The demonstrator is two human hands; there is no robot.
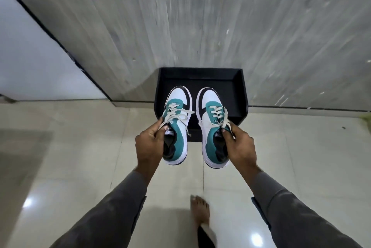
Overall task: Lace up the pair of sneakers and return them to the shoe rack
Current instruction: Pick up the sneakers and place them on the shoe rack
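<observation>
Two white, teal and black sneakers hang in the air, toes pointing away from me, both laced with cream laces. My left hand (pixel 149 144) grips the left sneaker (pixel 177 125) at its tongue and inner side. My right hand (pixel 240 146) pinches the right sneaker (pixel 212 125) at its tongue and lace ends. Both shoes are held above the front part of a black open tray-like shoe rack (pixel 200 81) that stands on the floor against the grey wall.
A grey wood-grain wall (pixel 200 17) rises behind the rack. A white door panel (pixel 30 57) with a dark frame is at the left. The floor is glossy cream tile (pixel 80 157). My bare foot (pixel 199 213) shows at the bottom centre.
</observation>
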